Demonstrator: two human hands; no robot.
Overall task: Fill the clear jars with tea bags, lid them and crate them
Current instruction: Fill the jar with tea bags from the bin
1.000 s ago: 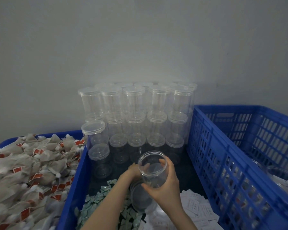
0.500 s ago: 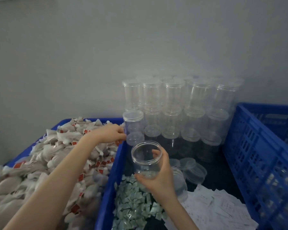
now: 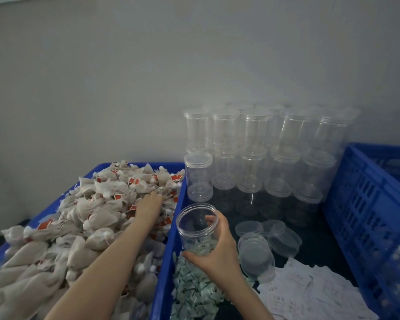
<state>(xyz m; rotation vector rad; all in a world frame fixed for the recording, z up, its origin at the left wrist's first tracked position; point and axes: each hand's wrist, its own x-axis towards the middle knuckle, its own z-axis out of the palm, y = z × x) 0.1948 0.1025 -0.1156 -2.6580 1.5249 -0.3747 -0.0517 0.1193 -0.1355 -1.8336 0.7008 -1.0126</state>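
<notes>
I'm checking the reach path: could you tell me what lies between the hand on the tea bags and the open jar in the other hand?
In the head view, tea bags and the blue tray wall separate the left hand from the open jar.

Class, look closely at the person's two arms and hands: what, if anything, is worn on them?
Nothing shows on either one. The left hand and right hand are bare, with no gloves, rings, watch or bracelet visible. Both forearms are uncovered right to the bottom edge of the picture, so no sleeve is in view.
</notes>
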